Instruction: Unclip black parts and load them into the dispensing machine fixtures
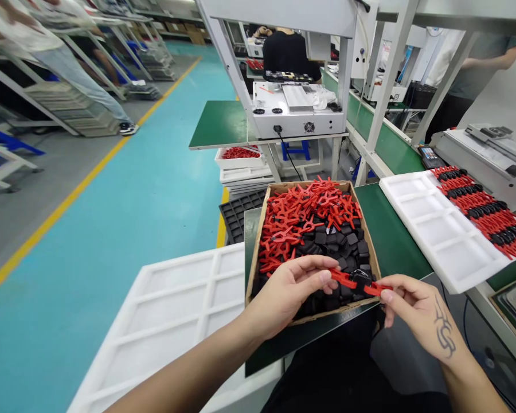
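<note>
Over the near part of a cardboard box [313, 319], my left hand [290, 287] pinches one red spring clamp [342, 277]. My right hand [413, 304] pinches another red clamp [373, 289] by its outer end. Between the two clamps sits a small black part [362, 278], which both appear to grip from opposite sides. The box beneath holds a heap of red spring clamps [292, 215] at the back and left, and many black square parts [341, 244] at the front and right.
At right, a white compartment tray [430, 215] carries rows of red clamps with black parts [477, 201]. Another white tray [163, 310] lies at left. A white machine [298, 117] stands ahead, with a co-worker [286, 54] behind it. Another person [81, 74] stands across the aisle.
</note>
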`<state>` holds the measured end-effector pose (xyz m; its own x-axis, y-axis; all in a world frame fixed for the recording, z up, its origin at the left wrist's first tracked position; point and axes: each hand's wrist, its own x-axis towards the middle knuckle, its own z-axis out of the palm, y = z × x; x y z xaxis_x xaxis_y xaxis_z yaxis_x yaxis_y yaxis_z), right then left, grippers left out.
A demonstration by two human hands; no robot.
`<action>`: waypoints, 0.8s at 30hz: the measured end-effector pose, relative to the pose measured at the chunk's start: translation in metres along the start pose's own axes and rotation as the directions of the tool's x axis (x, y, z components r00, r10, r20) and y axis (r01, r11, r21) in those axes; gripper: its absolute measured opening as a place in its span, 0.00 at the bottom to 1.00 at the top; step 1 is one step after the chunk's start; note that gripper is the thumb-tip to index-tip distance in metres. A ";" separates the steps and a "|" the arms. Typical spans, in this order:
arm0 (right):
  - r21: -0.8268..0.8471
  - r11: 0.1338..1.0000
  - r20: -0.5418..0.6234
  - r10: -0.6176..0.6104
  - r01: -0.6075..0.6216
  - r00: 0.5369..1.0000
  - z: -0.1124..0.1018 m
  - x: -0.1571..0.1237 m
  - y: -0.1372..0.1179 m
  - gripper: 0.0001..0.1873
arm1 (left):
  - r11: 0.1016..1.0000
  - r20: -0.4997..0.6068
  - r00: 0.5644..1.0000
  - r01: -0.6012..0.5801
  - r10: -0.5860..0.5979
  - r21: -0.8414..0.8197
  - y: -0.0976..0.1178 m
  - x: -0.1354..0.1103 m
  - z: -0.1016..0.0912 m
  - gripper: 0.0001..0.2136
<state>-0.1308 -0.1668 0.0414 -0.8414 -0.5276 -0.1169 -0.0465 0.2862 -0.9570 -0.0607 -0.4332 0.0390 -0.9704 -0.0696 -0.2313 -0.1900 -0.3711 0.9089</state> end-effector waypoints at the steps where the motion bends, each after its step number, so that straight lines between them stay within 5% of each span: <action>1: -0.021 0.999 0.019 -0.026 0.027 0.999 -0.002 -0.001 0.000 0.16 | 1.000 0.021 1.000 -0.004 0.004 0.008 0.002 0.000 -0.001 0.15; 5: -0.246 0.912 0.068 -0.321 0.328 0.945 -0.011 -0.004 -0.001 0.12 | 0.984 0.184 0.978 -0.125 0.100 0.128 0.015 -0.005 -0.007 0.14; 9: -0.557 0.564 0.147 -0.656 0.610 0.741 -0.017 -0.011 0.002 0.26 | 0.798 0.282 0.891 -0.446 0.355 0.405 0.027 -0.009 -0.010 0.11; 13: -0.678 0.335 0.213 -0.763 0.654 0.611 -0.017 -0.019 0.003 0.43 | 0.629 0.321 0.833 -0.551 0.450 0.548 0.033 -0.010 -0.006 0.11; 18: -0.732 0.265 0.227 -0.773 0.627 0.592 -0.017 -0.020 -0.003 0.39 | 0.610 0.308 0.833 -0.548 0.459 0.572 0.029 -0.010 0.004 0.11; 24: -0.790 0.279 0.169 -0.758 0.547 0.630 -0.036 -0.019 -0.005 0.23 | 0.699 0.163 0.890 -0.439 0.426 0.565 -0.005 -0.006 0.009 0.24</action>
<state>-0.1342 -0.1296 0.0577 -0.4040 -0.6841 0.6073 -0.8980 0.4230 -0.1209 -0.0550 -0.4224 0.0393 -0.9687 -0.0688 0.2385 0.2088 0.2940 0.9327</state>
